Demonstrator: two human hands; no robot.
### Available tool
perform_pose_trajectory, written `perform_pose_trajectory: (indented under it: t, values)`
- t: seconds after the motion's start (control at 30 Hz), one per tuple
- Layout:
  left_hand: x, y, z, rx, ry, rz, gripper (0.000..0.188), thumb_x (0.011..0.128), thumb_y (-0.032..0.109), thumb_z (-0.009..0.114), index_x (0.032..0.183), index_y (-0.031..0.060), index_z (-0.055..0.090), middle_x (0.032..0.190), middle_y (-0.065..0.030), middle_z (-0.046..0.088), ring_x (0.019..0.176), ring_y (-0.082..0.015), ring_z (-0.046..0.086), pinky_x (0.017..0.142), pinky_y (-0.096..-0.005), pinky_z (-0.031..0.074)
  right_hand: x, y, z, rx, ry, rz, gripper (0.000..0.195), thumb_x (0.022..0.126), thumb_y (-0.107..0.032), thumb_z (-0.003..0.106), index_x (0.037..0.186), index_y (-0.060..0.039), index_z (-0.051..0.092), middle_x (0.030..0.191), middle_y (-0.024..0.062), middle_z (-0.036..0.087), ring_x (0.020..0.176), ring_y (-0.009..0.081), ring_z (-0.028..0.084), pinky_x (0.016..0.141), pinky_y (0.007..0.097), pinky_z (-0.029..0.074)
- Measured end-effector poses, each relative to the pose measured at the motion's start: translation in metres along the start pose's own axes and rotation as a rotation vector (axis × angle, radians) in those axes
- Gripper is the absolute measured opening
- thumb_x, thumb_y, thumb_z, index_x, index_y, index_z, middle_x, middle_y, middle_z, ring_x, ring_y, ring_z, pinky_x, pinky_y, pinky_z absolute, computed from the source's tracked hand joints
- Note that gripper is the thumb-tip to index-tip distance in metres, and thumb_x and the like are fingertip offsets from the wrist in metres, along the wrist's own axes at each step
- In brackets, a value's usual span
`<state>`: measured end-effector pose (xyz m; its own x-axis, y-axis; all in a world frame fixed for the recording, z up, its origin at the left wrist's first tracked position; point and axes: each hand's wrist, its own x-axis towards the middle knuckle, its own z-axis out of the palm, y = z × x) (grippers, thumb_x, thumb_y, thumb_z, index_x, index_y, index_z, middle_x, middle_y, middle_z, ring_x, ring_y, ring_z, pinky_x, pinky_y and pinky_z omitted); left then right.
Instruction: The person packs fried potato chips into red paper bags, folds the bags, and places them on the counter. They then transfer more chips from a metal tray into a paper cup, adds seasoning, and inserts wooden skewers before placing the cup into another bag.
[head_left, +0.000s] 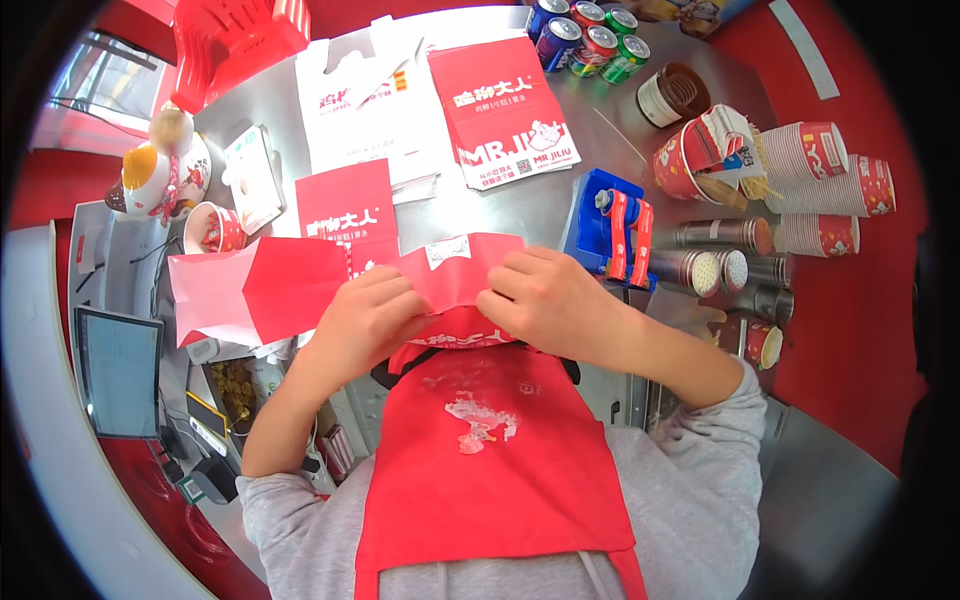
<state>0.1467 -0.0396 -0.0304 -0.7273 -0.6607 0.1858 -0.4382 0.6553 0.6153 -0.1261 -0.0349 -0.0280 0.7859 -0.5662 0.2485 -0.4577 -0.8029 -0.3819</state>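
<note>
Before my chest is a red paper bag (472, 274) with a small printed label near its far edge. My left hand (367, 322) pinches the bag's near edge at the left. At the right, my right hand (536, 289) grips the same edge, so the paper is spread between the two. A second paper bag (296, 289), red with a pale side, stands opened out just left of my left hand. Partly behind it lies a flat red bag (345, 191). The blue tape dispenser (592, 225) with red printed tape is beyond my right hand.
Stacked red bags (502, 112) and white plastic bags (360, 97) lie across the metal counter. Soda cans (592, 45) stand at the back. Stacked paper cups (810, 180) and metal shakers (697, 270) line the right; a lucky-cat figurine (165, 180) and a screen (120, 371) are left.
</note>
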Motion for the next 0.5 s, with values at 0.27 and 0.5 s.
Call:
perform_pose_trajectory:
  t: [0.27, 0.5]
  values:
    - [-0.003, 0.025, -0.003, 0.28, -0.064, -0.084, 0.024, 0.078, 0.007, 0.071, 0.102, 0.0054, 0.069, 0.093, -0.0077, 0.065, 0.094, -0.0265, 0.064, 0.083, -0.0352, 0.052, -0.004, 0.027, -0.002, 0.138, -0.072, -0.123, 0.012, 0.079, -0.009, 0.063, 0.085, -0.0053, 0.054, 0.079, 0.007, 0.053, 0.076, 0.0242, 0.06, 0.065, 0.0363, 0.053]
    - [0.027, 0.052, 0.028, 0.517, -0.245, -0.118, 0.016, 0.078, 0.011, 0.061, 0.091, 0.0026, 0.064, 0.093, -0.0099, 0.063, 0.091, -0.0242, 0.064, 0.079, -0.0362, 0.051, 0.003, 0.016, 0.001, 0.026, -0.119, -0.229, 0.015, 0.081, -0.014, 0.061, 0.079, -0.0067, 0.048, 0.077, 0.0075, 0.053, 0.073, 0.0233, 0.06, 0.062, 0.0351, 0.052]
